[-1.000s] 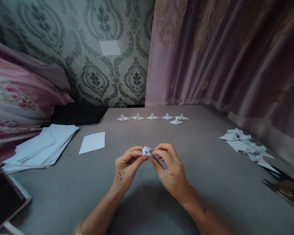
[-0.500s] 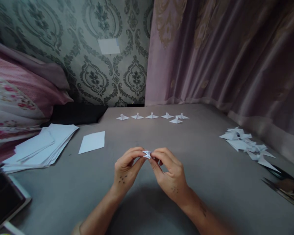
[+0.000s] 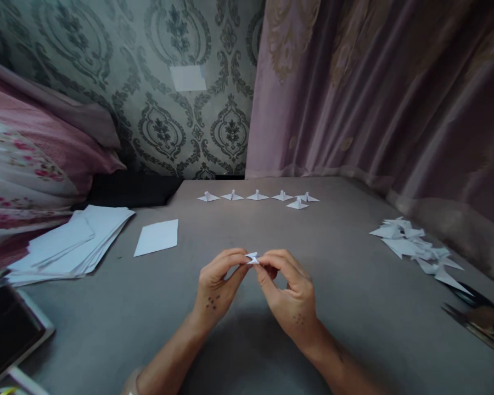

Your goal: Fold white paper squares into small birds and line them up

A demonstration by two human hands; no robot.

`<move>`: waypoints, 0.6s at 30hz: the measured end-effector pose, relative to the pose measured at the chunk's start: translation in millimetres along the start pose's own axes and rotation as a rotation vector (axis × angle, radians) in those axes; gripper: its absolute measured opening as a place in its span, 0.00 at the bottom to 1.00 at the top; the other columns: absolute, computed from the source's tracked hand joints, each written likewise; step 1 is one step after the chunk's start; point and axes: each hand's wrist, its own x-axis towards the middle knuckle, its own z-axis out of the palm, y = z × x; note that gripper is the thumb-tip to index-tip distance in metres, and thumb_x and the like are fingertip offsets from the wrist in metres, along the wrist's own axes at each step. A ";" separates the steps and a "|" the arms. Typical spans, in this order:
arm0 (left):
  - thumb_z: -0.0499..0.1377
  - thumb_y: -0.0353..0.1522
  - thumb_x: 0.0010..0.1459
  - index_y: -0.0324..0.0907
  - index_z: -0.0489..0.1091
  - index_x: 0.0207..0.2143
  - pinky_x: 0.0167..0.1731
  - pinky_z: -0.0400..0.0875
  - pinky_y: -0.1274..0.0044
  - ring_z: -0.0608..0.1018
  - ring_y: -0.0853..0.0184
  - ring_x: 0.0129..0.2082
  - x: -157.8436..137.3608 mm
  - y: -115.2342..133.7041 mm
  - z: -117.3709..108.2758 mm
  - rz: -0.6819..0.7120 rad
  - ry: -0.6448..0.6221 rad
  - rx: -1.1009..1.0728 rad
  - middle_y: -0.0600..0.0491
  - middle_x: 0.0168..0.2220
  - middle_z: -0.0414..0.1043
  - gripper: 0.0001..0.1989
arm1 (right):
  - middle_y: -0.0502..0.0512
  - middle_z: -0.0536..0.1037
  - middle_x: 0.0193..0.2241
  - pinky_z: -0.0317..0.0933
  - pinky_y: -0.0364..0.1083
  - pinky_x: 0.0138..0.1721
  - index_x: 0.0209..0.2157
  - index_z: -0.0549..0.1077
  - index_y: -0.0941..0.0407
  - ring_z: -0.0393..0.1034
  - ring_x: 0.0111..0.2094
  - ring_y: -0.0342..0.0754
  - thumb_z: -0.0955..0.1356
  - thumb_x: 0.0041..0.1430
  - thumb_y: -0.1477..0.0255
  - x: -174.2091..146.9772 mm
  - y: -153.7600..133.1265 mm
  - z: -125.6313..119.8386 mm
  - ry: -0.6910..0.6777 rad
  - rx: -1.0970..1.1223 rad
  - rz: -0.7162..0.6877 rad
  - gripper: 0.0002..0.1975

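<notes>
- Left hand [image 3: 216, 285]: thumb and fingers pinched together, with hardly any gap, on the left end of a small folded white paper [image 3: 252, 258].
- Right hand [image 3: 292, 288]: its fingers pinch the right end of the same paper just as tightly.
- The folded paper sits between the two sets of fingertips, above the counter [image 3: 247, 225]; its finer folds are too small to tell. Clock directions run from it, twelve being straight ahead.
- Between nine and ten o'clock: a single white sheet [image 3: 156, 238], lying flat.
- Eleven to just past one: a row of five winged paper shapes [image 3: 258, 196], with a sixth shape [image 3: 297, 204] just in front of the rightmost.
- Three o'clock: a heap of similar folded shapes [image 3: 415, 244].
- Nine o'clock: a loose stack of white sheets [image 3: 69, 247].
- Ten o'clock: a black cloth [image 3: 132, 190].
- Between eight and nine: a dark-screened device [image 3: 10, 329], cut by the frame.
</notes>
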 end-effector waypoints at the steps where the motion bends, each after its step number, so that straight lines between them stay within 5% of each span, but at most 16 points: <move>1: 0.59 0.23 0.57 0.44 0.73 0.36 0.40 0.70 0.80 0.76 0.70 0.38 -0.4 0.1 0.3 -0.011 -0.003 -0.013 0.52 0.37 0.74 0.09 | 0.51 0.73 0.30 0.63 0.42 0.31 0.34 0.73 0.55 0.66 0.29 0.41 0.67 0.56 0.81 0.2 0.3 0.1 0.002 0.000 0.004 0.07; 18: 0.61 0.28 0.56 0.42 0.74 0.34 0.36 0.71 0.78 0.74 0.69 0.34 1.7 13.1 4.5 -0.195 0.050 -0.197 0.52 0.32 0.72 0.03 | 0.50 0.73 0.30 0.63 0.42 0.30 0.34 0.73 0.54 0.66 0.27 0.41 0.67 0.58 0.77 -1.4 0.7 1.1 0.002 0.042 0.100 0.04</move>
